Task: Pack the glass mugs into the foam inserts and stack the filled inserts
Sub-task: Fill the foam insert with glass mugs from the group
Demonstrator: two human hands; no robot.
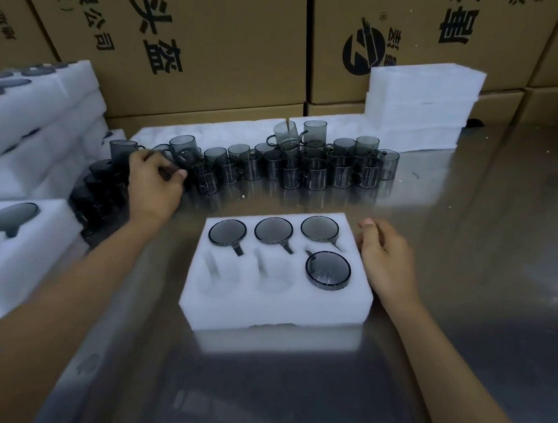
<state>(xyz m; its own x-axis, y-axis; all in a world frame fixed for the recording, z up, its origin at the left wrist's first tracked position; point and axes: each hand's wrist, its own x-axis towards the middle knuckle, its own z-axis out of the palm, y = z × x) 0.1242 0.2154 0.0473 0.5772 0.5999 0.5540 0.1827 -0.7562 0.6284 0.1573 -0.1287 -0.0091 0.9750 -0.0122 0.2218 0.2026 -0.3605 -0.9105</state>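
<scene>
Mugs crowd the back of the steel table; four already sit in the foam insert, two pockets empty. Left hand curls around a mug there, right hand rests loosely beside the insert, holding nothing. Filling is underway; next, seat a mug with its handle in the slot.

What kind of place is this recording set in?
Likely a packing area in a warehouse or factory: stacked printed cardboard cartons, rows of loose glass mugs on a steel table, and foam inserts.

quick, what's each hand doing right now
Left hand: fingers curled on a glass mug in the row.
Right hand: open, holding nothing, beside the foam insert.
</scene>
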